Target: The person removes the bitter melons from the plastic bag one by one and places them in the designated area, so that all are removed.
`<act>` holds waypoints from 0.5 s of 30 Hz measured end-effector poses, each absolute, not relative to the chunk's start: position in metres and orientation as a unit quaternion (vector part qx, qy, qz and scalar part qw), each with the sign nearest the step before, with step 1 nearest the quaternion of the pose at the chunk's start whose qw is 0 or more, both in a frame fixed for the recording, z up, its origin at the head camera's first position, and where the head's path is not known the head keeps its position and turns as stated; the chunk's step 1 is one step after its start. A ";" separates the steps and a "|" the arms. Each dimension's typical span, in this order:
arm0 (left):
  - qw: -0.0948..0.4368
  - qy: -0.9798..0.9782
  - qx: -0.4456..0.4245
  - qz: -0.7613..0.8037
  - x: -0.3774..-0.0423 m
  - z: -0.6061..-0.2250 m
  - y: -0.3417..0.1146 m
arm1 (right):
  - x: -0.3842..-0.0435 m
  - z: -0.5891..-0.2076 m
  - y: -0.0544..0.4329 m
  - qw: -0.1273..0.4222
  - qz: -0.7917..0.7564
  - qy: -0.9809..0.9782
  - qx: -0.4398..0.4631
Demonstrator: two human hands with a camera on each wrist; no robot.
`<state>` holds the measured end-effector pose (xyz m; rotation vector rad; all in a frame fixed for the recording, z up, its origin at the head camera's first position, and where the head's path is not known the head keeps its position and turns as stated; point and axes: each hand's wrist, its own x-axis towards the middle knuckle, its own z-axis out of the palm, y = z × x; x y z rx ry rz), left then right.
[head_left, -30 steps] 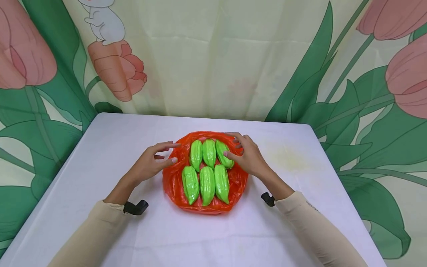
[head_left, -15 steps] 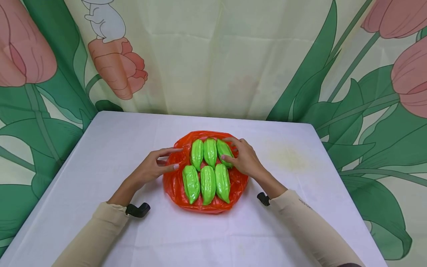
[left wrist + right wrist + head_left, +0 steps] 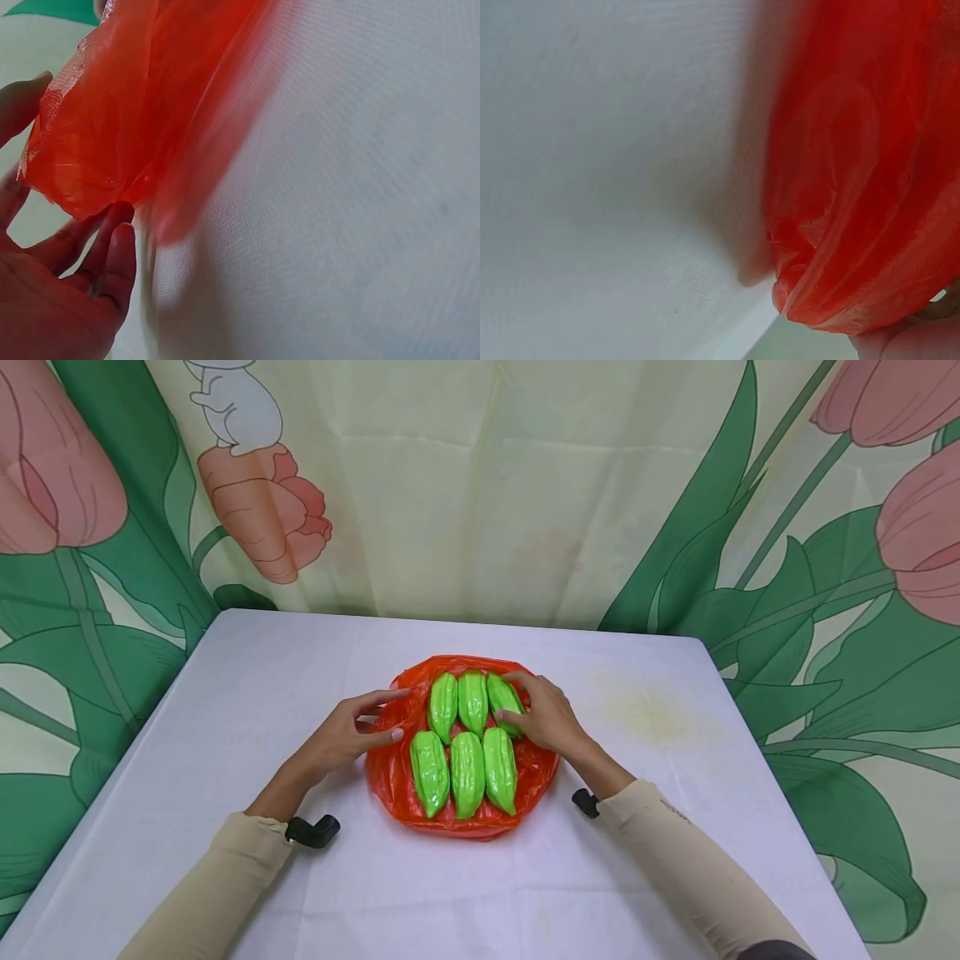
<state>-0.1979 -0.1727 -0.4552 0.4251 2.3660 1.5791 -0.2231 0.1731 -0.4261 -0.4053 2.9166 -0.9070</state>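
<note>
Right now six green gourds are lying in two rows on an orange plastic bag mid-table; both hands are pinching its edges, left hand and right hand. Uneven lifting is risking gourds rolling off the thin, slippery film.

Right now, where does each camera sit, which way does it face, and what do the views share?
Head: worn on the head, looking forward and down at the table; shows the orange bag with six green gourds, the left hand, the right hand and both sleeves.
Left wrist: on the left wrist, close to the bag's edge and cloth; left fingers show.
Right wrist: on the right wrist, close and blurred on the bag; only a bit of the hand shows in the corner.
Shared: all three show the bag and white cloth.
</note>
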 end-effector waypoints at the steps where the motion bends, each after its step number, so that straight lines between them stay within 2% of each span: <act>1: 0.132 0.816 0.146 0.543 -0.198 -0.455 -0.173 | -0.224 -0.426 0.173 0.032 -0.294 0.946 -0.132; 15: 0.144 0.822 0.127 0.535 -0.197 -0.451 -0.172 | -0.223 -0.420 0.170 0.024 -0.312 0.942 -0.119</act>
